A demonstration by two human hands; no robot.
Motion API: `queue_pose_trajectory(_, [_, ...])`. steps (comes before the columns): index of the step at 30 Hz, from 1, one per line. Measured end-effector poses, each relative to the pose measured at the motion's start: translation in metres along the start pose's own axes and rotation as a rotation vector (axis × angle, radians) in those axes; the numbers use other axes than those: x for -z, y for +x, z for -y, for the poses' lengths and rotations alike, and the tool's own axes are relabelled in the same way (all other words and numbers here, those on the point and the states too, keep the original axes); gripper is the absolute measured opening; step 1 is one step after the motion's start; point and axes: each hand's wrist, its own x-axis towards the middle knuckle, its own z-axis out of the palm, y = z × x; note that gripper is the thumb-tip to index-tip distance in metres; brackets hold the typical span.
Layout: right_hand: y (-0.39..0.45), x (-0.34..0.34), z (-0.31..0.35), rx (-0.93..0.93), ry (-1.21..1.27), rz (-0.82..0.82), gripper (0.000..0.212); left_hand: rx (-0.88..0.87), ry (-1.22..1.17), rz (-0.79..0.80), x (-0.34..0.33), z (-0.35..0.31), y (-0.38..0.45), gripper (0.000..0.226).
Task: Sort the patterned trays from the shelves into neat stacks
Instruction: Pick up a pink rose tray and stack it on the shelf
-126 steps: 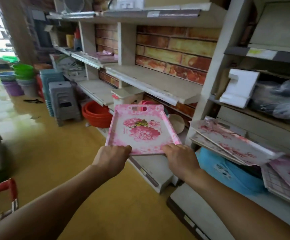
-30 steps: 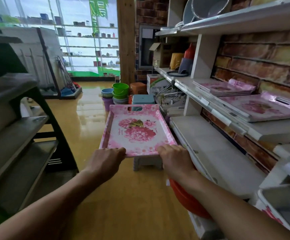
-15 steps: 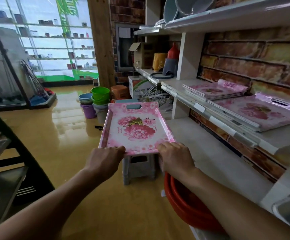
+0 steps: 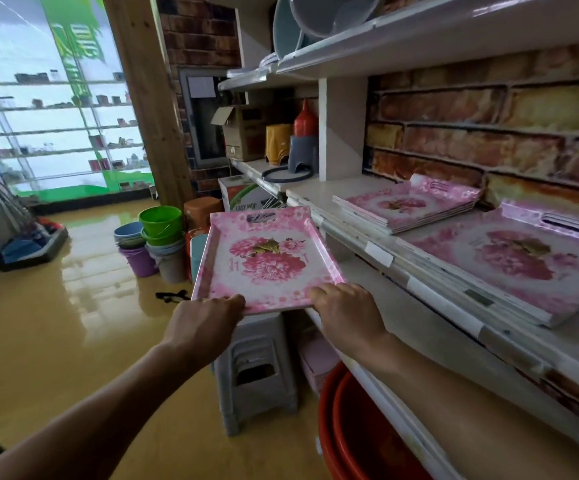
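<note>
Flat rectangular pink floral plastic tray (image 4: 266, 258) held level over aisle, beside shelf stacks. Left hand (image 4: 202, 322) and right hand (image 4: 345, 310) clamp near rim corners. Looks light, stiff, glossy, likely slippery; two-corner grip or far handle slot suits.

I stand in a household-goods shop. On the right of the frame, white shelves (image 4: 447, 289) run along a brick-patterned wall, their front edges carrying small price-label strips (image 4: 379, 253). Identical pink flowered trays lie on them in stacks (image 4: 406, 211), many copies of one item. Upper right, plastic basins (image 4: 315, 15) sit on the top shelf. At centre left, nested plastic buckets (image 4: 161, 233) in green, blue and purple stand on the glossy yellow floor (image 4: 56, 323), with stacked grey stools (image 4: 256, 368) and red tubs (image 4: 357, 438) at lower centre. A boxed mop (image 4: 243, 199) leans mid-frame. Upper left, glass shelving (image 4: 56, 109) displays more small goods.
</note>
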Motion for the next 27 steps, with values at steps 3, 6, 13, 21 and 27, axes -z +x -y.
queue_pose_trajectory(3, [0.020, -0.004, -0.029, -0.017, -0.056, -0.031, 0.018, -0.026, 0.001, -0.056, -0.003, -0.004, 0.039, 0.020])
queue_pose_trajectory(6, [0.031, -0.004, -0.055, -0.035, -0.106, -0.059, 0.031, -0.065, -0.019, -0.093, -0.003, -0.013, 0.073, 0.019])
queue_pose_trajectory(13, [0.045, -0.002, -0.110, -0.144, -0.185, -0.029, 0.019, -0.169, -0.048, -0.114, 0.005, -0.042, 0.145, 0.017])
queue_pose_trajectory(21, [0.051, 0.012, -0.163, -0.334, -0.394, -0.008, 0.024, -0.391, -0.145, -0.267, -0.006, -0.078, 0.241, 0.019])
queue_pose_trajectory(27, [0.043, 0.023, -0.185, -0.524, -0.605, 0.086, 0.031, -0.578, -0.195, -0.337, -0.004, -0.115, 0.300, 0.023])
